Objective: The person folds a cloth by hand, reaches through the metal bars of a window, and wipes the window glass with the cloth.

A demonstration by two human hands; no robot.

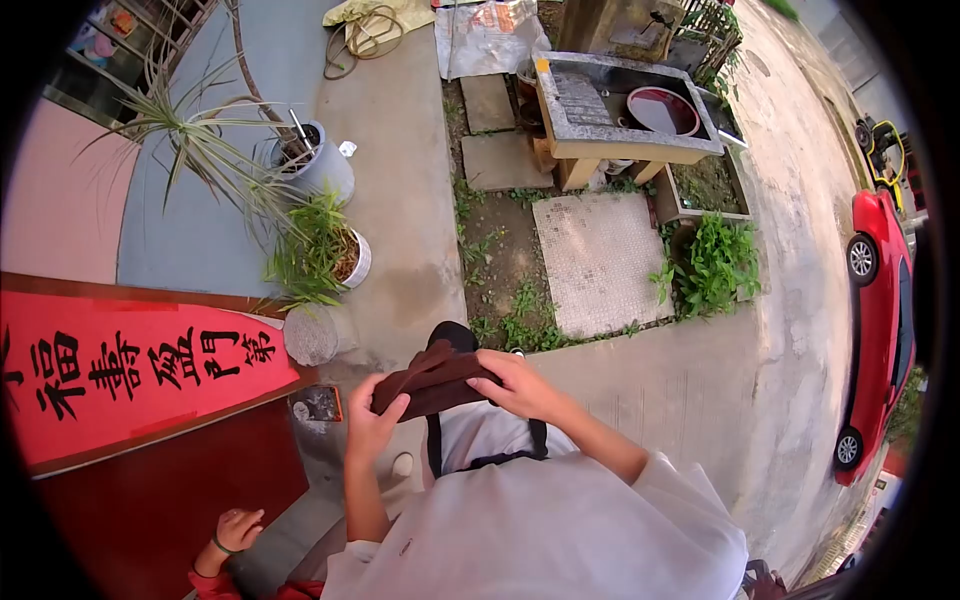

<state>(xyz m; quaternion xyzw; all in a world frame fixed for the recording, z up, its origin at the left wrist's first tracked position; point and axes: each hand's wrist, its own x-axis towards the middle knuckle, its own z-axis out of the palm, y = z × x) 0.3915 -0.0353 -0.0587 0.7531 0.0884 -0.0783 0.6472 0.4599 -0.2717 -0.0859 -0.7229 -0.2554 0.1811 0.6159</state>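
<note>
A dark brown folded cloth (430, 385) is stretched between my two hands in front of my waist. My left hand (373, 418) grips its left end, with the thumb lying along the near side. At the other end, my right hand (512, 384) has its fingers over the top edge and its thumb underneath. A flap of the cloth stands up along the upper side. Below it show my light trousers and a dark shoe (455, 335).
Another person's hand (238, 530) with a green bracelet is at lower left. Potted plants (325, 170) stand beside the wall and a red banner (160, 375) hangs near a doorway. Ahead is a stone sink (575, 132) with a red basin (663, 112); a red car (885, 330) is at right.
</note>
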